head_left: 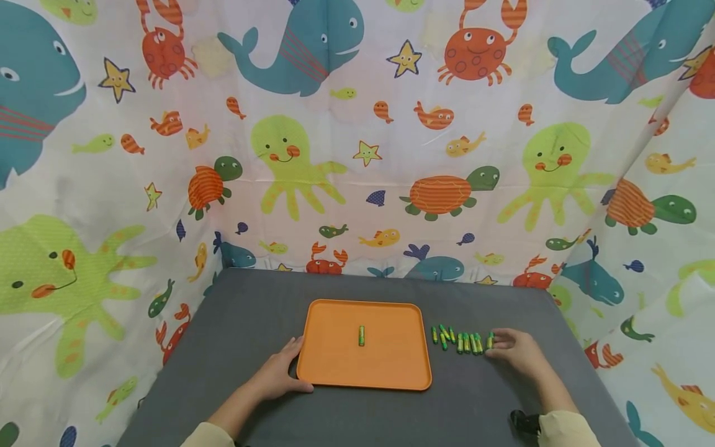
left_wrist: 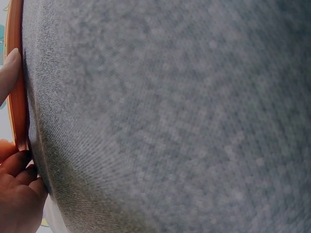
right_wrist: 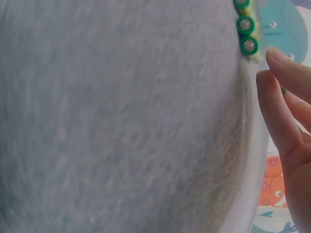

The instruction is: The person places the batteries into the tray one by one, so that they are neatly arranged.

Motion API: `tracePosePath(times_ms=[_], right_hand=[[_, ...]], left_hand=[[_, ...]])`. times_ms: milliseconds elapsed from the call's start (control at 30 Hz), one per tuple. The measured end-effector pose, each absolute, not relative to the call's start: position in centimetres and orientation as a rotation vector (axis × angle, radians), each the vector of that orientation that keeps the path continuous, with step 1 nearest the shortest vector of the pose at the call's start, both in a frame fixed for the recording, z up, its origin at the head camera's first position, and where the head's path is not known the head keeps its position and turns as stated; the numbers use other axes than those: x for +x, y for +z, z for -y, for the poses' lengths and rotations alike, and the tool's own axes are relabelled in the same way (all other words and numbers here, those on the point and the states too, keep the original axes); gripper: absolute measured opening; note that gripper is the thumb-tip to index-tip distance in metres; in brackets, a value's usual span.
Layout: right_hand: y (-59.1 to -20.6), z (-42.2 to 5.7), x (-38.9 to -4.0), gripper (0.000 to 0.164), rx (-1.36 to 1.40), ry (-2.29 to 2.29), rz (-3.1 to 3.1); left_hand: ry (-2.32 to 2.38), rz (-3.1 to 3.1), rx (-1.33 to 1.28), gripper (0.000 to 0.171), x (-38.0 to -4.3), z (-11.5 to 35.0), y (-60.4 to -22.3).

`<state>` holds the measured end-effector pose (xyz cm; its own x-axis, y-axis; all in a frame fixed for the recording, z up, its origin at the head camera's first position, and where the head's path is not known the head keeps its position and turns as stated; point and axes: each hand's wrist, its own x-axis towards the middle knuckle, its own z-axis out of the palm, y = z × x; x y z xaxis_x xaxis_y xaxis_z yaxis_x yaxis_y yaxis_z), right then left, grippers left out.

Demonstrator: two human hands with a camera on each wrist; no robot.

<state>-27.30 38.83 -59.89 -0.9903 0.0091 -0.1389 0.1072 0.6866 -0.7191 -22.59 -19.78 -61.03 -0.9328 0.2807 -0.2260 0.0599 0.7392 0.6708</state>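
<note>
An orange tray (head_left: 391, 366) lies on the table with one green-and-yellow battery (head_left: 361, 336) on it. My left hand (head_left: 274, 372) holds the tray's near left corner, fingers along the left side and thumb at the front edge. In the left wrist view the thumb (left_wrist: 10, 73) presses the tray's side wall (left_wrist: 17, 107). To the right of the tray, my right hand (head_left: 519, 352) pinches a battery (head_left: 490, 340) between thumb and fingertips. Just left of it stretches a row of larger batteries (head_left: 467, 343); their round ends (right_wrist: 250, 45) show in the right wrist view.
Several smaller batteries (head_left: 444, 341) lie loosely between the row and the tray's right edge. Grey cloth covers the table (head_left: 357, 416). A curtain (head_left: 357, 93) printed with sea animals hangs behind the table and along both sides.
</note>
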Motion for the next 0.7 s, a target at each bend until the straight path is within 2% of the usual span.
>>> tracePosePath(times_ms=[700], right_hand=[[-56.0, -34.2, -27.6, 0.060, -0.017, -1.322, -2.756]], left_hand=[[0.991, -2.637, 0.257, 0.122, -22.6, 19.6, -61.0]])
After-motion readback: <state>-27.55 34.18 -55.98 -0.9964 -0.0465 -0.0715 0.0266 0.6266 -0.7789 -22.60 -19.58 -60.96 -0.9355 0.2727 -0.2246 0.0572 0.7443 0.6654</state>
